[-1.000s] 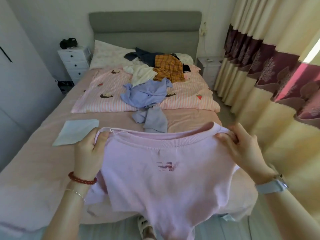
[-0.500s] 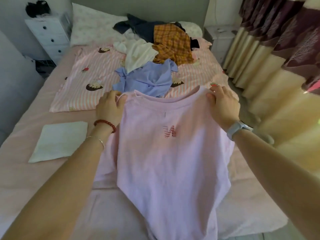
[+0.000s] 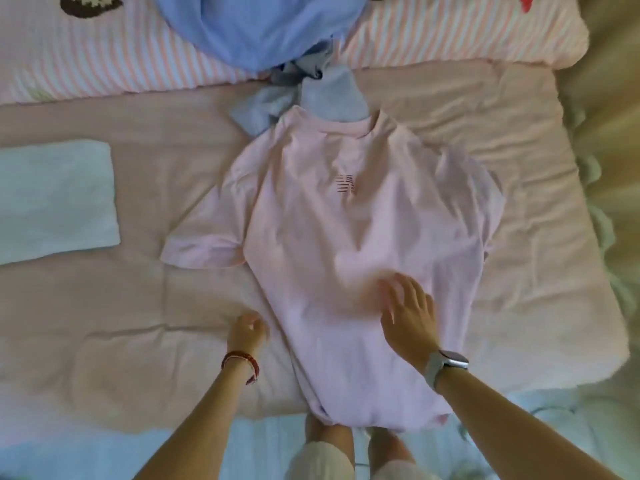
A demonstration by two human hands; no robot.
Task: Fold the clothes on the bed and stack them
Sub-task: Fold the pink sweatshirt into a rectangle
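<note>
— Where's the pink T-shirt point(image 3: 349, 244)?
— Flat on the bed point(image 3: 104, 341), being smoothed: right hand point(image 3: 408, 317) presses it, fingers straight; left hand point(image 3: 246, 330) at its edge, grip unclear.
— Next?
— Probably fold the sleeves inward.

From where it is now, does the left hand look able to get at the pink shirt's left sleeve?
Probably yes: the left hand rests by the pink shirt; nothing covers its sleeve.
</note>
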